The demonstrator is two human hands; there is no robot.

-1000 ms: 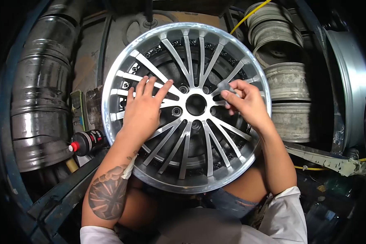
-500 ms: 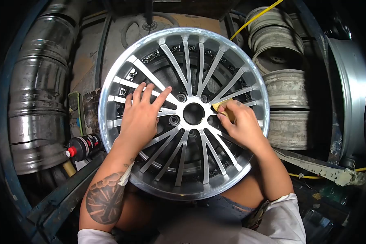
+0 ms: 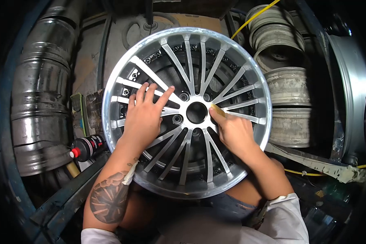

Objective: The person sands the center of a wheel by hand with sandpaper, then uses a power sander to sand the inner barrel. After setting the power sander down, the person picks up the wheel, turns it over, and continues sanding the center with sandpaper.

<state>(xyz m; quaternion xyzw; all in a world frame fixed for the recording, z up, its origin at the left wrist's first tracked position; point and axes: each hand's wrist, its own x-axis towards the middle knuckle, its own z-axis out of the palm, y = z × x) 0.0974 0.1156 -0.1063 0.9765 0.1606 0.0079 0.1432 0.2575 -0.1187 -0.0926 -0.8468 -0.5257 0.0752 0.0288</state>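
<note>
A large silver multi-spoke wheel rim lies in front of me, over my thighs. My left hand rests on the spokes left of the centre hole, fingers spread and holding nothing. Close to the right edge of the hub, my right hand presses a small yellow pad against the metal. Its fingers are closed over the pad and cover most of it.
A black bottle with a red cap lies at the left beside a metal frame. Shiny rims are stacked on the left, dusty rims on the right. Another large rim stands far right. A yellow hose runs behind.
My right hand has shifted left and down on the hub with the yellow pad and turned, its back now more to the camera. The whole view has shifted slightly.
</note>
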